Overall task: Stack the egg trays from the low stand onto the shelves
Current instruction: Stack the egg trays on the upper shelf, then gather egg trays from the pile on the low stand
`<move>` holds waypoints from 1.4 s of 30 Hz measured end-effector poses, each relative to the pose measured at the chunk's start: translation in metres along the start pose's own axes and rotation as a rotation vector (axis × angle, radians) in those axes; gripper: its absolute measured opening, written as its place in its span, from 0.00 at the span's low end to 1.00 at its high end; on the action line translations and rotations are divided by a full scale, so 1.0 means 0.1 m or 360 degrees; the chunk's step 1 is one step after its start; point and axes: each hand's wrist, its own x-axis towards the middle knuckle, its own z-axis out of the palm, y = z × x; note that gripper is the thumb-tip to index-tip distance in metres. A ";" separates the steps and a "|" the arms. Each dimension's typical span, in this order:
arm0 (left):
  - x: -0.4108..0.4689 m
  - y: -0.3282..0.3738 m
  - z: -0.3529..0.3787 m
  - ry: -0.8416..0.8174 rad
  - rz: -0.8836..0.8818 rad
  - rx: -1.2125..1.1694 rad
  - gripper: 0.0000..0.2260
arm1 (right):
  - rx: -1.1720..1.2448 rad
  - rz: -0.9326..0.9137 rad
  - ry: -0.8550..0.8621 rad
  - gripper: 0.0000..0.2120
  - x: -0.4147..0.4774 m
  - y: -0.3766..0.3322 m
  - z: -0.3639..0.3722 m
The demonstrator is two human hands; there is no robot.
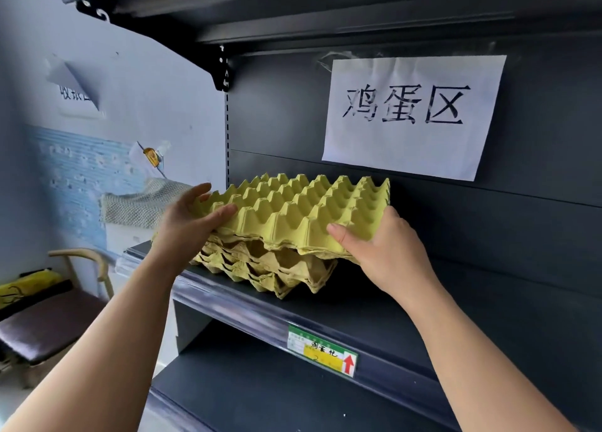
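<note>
Left hand (192, 218) and right hand (386, 247) are gripping the side edges of the top egg tray (309, 208), fingers clamped on it; the shelf (391, 304) is lying open rightward.

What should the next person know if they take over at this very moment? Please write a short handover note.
Left hand: grips the left edge of the top egg tray.
Right hand: grips its front right corner.
Things: the top egg tray is over the stack of trays on the shelf, shifted right so it overhangs.
Done: several trays are stacked on the shelf.
Left: line up this tray and let go. Whether more trays wait cannot be seen here.
</note>
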 end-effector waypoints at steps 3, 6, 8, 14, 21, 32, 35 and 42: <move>0.15 -0.07 -0.04 -0.0061 0.0058 0.0146 0.34 | -0.0091 0.0026 0.0027 0.42 0.00 -0.08 0.09; 0.27 -0.16 -0.09 -0.0122 0.0114 0.0328 0.34 | -0.0096 0.0077 0.0022 0.40 -0.04 -0.14 0.17; 0.29 -0.22 -0.13 -0.0188 0.0144 0.0432 0.36 | -0.0046 0.0128 0.0035 0.37 -0.09 -0.17 0.22; 0.29 -0.32 -0.17 -0.0264 0.0222 0.0581 0.32 | 0.0039 0.0298 0.0055 0.39 -0.22 -0.27 0.24; 0.26 -0.30 -0.21 -0.0177 0.0465 0.0711 0.30 | -0.0143 0.0269 0.0210 0.33 -0.40 -0.51 0.16; -0.77 0.15 0.36 -0.0322 0.1271 0.0662 0.21 | -0.0676 0.0256 0.0375 0.24 -1.15 -0.30 -0.29; -1.26 0.24 0.76 -0.0499 0.1389 0.0561 0.20 | -0.0778 0.0351 0.0411 0.22 -1.59 -0.02 -0.56; -2.58 0.51 1.78 -0.0890 0.1485 0.0305 0.19 | -0.0905 0.0646 0.0476 0.20 -2.65 0.85 -1.40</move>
